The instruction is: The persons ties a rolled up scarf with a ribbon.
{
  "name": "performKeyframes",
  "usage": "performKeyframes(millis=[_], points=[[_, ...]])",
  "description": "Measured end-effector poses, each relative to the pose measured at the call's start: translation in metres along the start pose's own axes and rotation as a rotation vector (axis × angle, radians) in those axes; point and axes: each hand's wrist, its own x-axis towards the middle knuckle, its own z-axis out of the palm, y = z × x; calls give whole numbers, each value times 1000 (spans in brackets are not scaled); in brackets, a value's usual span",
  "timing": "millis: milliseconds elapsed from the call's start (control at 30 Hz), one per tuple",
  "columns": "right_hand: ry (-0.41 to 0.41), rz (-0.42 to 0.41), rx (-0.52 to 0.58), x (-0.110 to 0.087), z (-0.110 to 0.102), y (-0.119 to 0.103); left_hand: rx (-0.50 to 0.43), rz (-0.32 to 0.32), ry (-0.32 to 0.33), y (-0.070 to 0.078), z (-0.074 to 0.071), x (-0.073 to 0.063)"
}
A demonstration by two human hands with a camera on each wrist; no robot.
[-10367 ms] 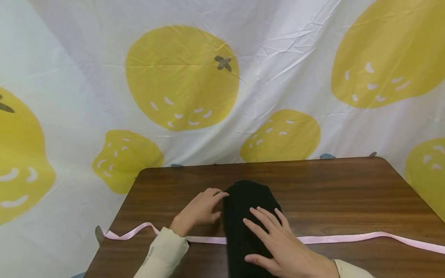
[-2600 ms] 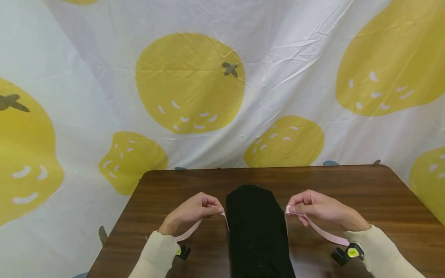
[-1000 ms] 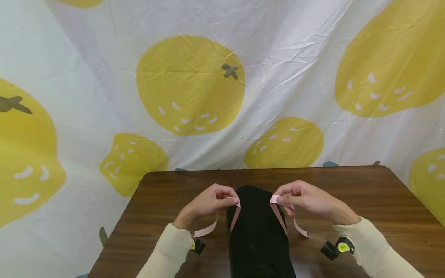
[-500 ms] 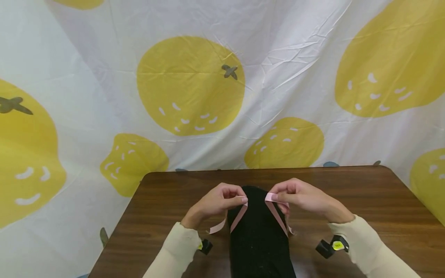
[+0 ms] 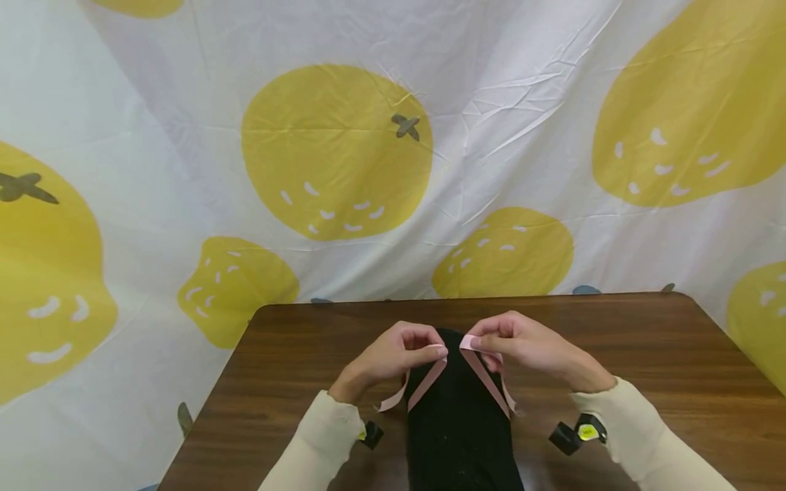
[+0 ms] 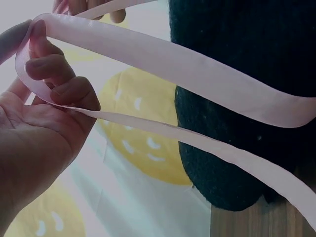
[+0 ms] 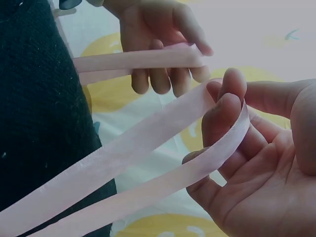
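Note:
A long dark bundle of cloth [image 5: 457, 429] lies lengthwise on the table, its far end rounded. A pink ribbon [image 5: 485, 382] comes up from both sides of it. My left hand [image 5: 389, 356] pinches one part of the ribbon between thumb and fingertips, above the bundle. Opposite, my right hand [image 5: 534, 349] pinches the other part, a small gap from the left fingertips. In the left wrist view the ribbon [image 6: 163, 59] loops over the curled fingers. Its free end trails back down, as the right wrist view shows for the other ribbon length [image 7: 138, 197].
The brown wooden table [image 5: 295, 382] has rounded far corners. Behind it hangs a white cloth [image 5: 491, 41] printed with yellow fruit. Black wrist devices with yellow labels, such as the right one [image 5: 566, 438], hang below the cream sleeves [image 5: 638, 429].
Earlier the hands rested at the bundle with the ribbon flat beneath it. They then lifted the ribbon on each side, and over the last second have drawn closer together above the bundle.

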Motion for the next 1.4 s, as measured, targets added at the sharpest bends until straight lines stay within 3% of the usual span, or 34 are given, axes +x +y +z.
performKeyframes(millis=[200,800,1133,1400], points=[[46,25,-23,4,4,0,-17,-12,35,-1,5,3],[126,74,-46,10,13,1,-245,-94,212,-8,24,10],[108,50,26,13,18,1,-167,-124,229,-12,26,15],[117,80,29,13,26,-2,-223,-170,250,-14,29,13]])
